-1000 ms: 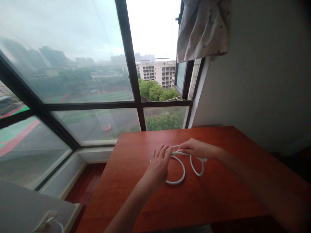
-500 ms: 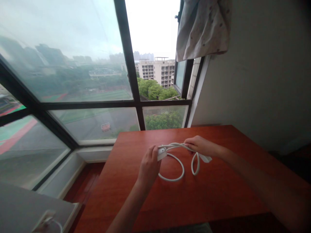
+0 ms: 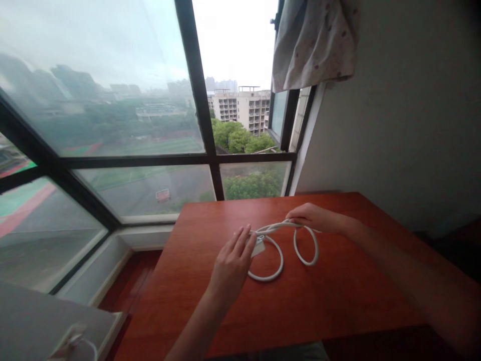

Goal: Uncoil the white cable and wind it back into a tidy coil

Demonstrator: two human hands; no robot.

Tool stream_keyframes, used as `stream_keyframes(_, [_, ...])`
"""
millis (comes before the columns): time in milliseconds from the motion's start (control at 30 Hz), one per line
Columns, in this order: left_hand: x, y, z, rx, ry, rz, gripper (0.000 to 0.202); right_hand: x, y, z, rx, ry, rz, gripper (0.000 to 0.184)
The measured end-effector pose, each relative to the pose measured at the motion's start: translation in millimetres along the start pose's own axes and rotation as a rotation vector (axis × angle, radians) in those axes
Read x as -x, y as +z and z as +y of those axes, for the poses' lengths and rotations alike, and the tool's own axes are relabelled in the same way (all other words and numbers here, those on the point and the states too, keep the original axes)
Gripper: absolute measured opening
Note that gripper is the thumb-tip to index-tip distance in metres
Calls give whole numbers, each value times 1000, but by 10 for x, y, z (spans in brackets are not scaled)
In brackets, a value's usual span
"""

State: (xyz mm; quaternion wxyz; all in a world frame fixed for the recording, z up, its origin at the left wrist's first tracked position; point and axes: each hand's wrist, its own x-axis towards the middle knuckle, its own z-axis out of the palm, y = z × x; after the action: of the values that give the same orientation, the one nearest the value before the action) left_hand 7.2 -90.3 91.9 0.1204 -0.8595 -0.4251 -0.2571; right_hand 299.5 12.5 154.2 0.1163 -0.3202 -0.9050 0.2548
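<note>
A white cable [image 3: 278, 227] stretches in several strands between my two hands, above the reddish-brown table. My left hand [image 3: 232, 263] is closed around its left end, together with a small white block [image 3: 258, 247] that is partly covered by the fingers. What the block is, I cannot make out. Below that hand a wide loop of the cable hangs down. My right hand [image 3: 313, 217] pinches the strands at the other end, and a second loop drops beneath it. The right fingertips are partly hidden.
The wooden table [image 3: 319, 301] reaches to the window [image 3: 250, 160] and the wall [image 3: 394, 125]. A curtain [image 3: 315, 50] hangs at the upper right. At the lower left, a socket with a plug [image 3: 73, 341] sits on a pale surface.
My left fingers have straightened somewhat over the white block. The loop under my right hand has swung round and opened wider, and the flat white piece beside it is out of sight.
</note>
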Motion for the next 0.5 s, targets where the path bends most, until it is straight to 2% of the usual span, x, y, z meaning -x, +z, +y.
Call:
stream_keyframes(67, [59,-13,-62,1,-5,15,47,30,-70,49,21,15,16,35])
stream_keyframes(200, [292,-50,-287,28,-26,45,44,223,-250,274,148,170,138,35])
stream_keyframes(400, [604,-125,-676,15,21,-18,43,515,-321,528,149,253,123,37])
stream_keyframes(500, [800,-160,-944,-10,-67,-52,42,736,-346,737,125,389,251,38])
